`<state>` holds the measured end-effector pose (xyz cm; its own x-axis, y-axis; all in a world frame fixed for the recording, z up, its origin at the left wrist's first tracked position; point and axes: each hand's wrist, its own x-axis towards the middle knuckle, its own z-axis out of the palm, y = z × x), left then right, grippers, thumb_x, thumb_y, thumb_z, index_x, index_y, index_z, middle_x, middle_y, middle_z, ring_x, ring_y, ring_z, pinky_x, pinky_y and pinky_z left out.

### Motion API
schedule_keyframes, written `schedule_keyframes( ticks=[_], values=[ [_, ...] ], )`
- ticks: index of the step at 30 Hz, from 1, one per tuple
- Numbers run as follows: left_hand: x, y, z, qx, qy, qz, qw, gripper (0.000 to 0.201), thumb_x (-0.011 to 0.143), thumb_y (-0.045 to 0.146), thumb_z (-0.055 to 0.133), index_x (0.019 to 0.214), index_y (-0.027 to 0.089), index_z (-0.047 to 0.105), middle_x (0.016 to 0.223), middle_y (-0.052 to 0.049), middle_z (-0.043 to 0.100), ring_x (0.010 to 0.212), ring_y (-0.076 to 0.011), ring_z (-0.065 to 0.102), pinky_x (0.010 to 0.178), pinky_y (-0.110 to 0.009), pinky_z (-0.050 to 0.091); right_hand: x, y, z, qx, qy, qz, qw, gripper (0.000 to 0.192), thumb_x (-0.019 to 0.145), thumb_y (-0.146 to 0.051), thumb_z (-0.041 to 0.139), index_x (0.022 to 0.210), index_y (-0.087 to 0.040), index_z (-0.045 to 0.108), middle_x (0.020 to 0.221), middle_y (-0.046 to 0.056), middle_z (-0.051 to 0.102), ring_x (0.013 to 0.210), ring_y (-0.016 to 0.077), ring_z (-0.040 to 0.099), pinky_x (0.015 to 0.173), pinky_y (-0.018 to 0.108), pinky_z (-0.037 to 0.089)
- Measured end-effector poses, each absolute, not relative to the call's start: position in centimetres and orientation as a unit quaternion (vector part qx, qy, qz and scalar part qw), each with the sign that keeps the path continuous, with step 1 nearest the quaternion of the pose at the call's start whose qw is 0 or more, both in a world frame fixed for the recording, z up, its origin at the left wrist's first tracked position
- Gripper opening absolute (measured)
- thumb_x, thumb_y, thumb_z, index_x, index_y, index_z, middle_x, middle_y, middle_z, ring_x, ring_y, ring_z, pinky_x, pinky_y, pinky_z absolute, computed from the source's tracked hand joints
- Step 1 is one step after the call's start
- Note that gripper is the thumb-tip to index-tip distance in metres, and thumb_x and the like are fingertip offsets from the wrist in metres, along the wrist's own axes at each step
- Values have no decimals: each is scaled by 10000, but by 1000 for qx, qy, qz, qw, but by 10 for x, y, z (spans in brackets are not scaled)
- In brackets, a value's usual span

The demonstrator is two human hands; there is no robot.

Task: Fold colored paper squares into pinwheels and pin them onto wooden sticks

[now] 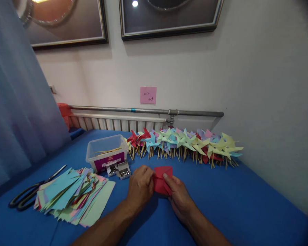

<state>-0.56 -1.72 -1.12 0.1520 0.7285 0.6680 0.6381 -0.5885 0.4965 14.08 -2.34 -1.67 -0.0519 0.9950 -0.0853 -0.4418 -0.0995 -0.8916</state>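
Both hands are on the red paper square (163,180), which sits on the blue worktop (246,205) just in front of the long row of finished pinwheels (184,143). The left hand (140,188) is curled over its left edge, fingers closed on the paper, and the right hand (178,196) pinches the lower right part with a fingertip pressed on top.

My take for folding the corners in: keep the paper flat against the worktop, bring each tip right to the centre, and hold the earlier ones down with one finger so they don't spring back.

The pin boxes (119,169) and the clear tub of sticks (106,153) are just left of the red paper, the stack of cut paper (72,196) and the scissors (33,191) further left.
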Motion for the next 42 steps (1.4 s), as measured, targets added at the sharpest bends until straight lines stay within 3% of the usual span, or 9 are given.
schedule_keyframes(
  ticks=[7, 15, 19, 26, 30, 36, 42],
  values=[
    [-6, -17, -12, 781, 470, 403, -83, 265, 931, 113, 464, 847, 216, 693, 873, -86, 668, 826, -206, 580, 763, -338, 379, 139, -23, -16, -365, -364, 640, 570, 364, 692, -495, 848, 826, -176, 736, 771, 56, 766, 744, 241, 706, 712, 342, 532],
    [-7, -17, -12, 797, 462, 376, -103, 263, 969, 157, 463, 838, 204, 686, 925, -101, 689, 829, -209, 591, 749, -341, 355, 141, -17, -24, -390, -359, 612, 587, 400, 612, -406, 897, 911, -185, 750, 807, 47, 776, 710, 219, 696, 747, 345, 535],
    [-8, -18, -11, 812, 453, 356, -96, 247, 933, 114, 462, 846, 195, 679, 956, -108, 691, 839, -214, 593, 750, -347, 357, 145, -12, -24, -412, -377, 580, 594, 353, 609, -399, 887, 858, -190, 752, 779, 43, 773, 678, 216, 673, 699, 337, 528],
    [-6, -24, -2, 809, 422, 406, 54, 193, 869, 112, 515, 859, 202, 685, 926, -94, 685, 851, -215, 602, 782, -343, 380, 152, -6, -22, -466, -440, 496, 585, 313, 653, -422, 833, 832, -179, 753, 734, 40, 762, 637, 213, 650, 627, 316, 507],
    [-7, -20, 6, 704, 462, 485, 235, 129, 858, 244, 571, 833, 197, 689, 841, -55, 666, 804, -194, 595, 747, -306, 406, 155, -6, -20, -483, -476, 456, 577, 361, 683, -470, 789, 873, -167, 739, 795, 59, 775, 671, 226, 668, 649, 327, 522],
    [-6, -7, 5, 526, 480, 459, 532, 302, 673, 447, 706, 711, 154, 643, 596, 8, 571, 548, -119, 468, 560, -255, 330, 150, -16, -12, -475, -535, 432, 549, 309, 775, -440, 699, 934, -176, 719, 870, 69, 780, 744, 236, 690, 701, 334, 539],
    [-3, -4, -2, 474, 470, 466, 581, 284, 536, 352, 781, 640, 156, 603, 540, 35, 556, 488, -80, 423, 521, -233, 310, 148, -20, -11, -468, -563, 435, 524, 261, 795, -410, 676, 923, -186, 715, 824, 52, 765, 736, 231, 683, 649, 314, 529]
  ],
)
